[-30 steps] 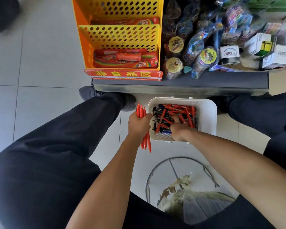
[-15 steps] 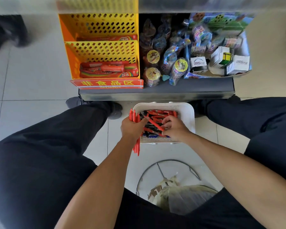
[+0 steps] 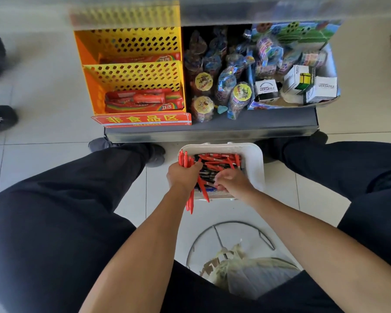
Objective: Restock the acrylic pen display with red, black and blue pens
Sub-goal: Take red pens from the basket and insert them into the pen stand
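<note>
The left hand [image 3: 182,175] is closed tight around a bunch of red pens [image 3: 191,177]; their tops stick up past the fist toward 12 o'clock and their tips hang down toward 6 o'clock. Just beside it, at 3 o'clock, the right hand [image 3: 234,182] reaches down into a white basket [image 3: 254,163] with its fingers curled among the pens there, but you cannot tell if it has hold of one. The basket sits on the floor between the person's two legs in dark trousers [image 3: 54,211], and it holds a messy pile of loose pens [image 3: 217,164], mostly red and black, with a bit of blue near the right hand. The left hand is over the basket's left edge. At 12 o'clock from the basket is a low grey shelf [image 3: 212,132]. On the shelf's left part stands a yellow rack [image 3: 133,73] full of holes, with red packets [image 3: 145,101] lying in it and a red sign [image 3: 142,119] with yellow letters along its front. To the right of the rack are shiny bags of toys [image 3: 233,91], and at 2 o'clock some small white boxes [image 3: 268,89]. At 6 o'clock from the basket, near the person's body, is a round wire ring [image 3: 230,236] with a crumpled plastic bag [image 3: 246,274] by it. The floor is pale tiles [image 3: 43,86].
</note>
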Demonstrator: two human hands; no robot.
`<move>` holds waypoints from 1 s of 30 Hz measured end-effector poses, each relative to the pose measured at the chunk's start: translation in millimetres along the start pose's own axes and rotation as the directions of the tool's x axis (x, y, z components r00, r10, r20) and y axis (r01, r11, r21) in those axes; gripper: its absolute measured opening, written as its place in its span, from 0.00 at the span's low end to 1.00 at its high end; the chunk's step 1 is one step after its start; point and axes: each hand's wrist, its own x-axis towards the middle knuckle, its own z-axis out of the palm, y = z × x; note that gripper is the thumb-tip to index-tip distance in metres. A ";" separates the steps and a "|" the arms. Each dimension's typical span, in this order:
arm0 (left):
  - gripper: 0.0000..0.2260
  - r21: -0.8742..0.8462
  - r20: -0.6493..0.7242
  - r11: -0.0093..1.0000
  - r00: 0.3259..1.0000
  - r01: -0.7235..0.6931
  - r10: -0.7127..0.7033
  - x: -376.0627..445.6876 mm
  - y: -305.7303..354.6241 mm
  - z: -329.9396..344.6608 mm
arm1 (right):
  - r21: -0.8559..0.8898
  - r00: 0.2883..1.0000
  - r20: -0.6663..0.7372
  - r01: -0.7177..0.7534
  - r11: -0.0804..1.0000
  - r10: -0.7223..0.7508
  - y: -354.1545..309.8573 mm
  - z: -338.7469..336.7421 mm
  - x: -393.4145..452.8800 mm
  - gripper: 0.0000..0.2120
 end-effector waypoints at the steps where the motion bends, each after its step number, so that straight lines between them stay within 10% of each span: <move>1: 0.09 -0.001 0.001 1.000 1.000 -0.003 0.003 1.9 -1.8 -0.6 | -0.155 0.993 -0.099 0.042 0.987 -0.058 2.2 -1.5 5.4 0.09; 11: 0.07 0.026 0.073 0.999 0.997 0.037 -0.038 21.7 -22.3 -23.0 | -0.698 0.992 0.101 0.123 0.705 -0.072 -4.1 -10.7 74.8 0.28; 17: 0.07 0.001 0.091 0.999 0.995 0.043 -0.043 30.5 -22.9 -25.3 | -0.649 0.997 0.062 0.072 0.757 -0.041 0.1 -11.2 84.7 0.13; 30: 0.07 0.001 0.106 1.000 0.994 0.027 -0.027 31.2 -23.1 -20.4 | -0.793 0.989 0.055 0.128 0.595 -0.139 32.3 -4.5 93.0 0.24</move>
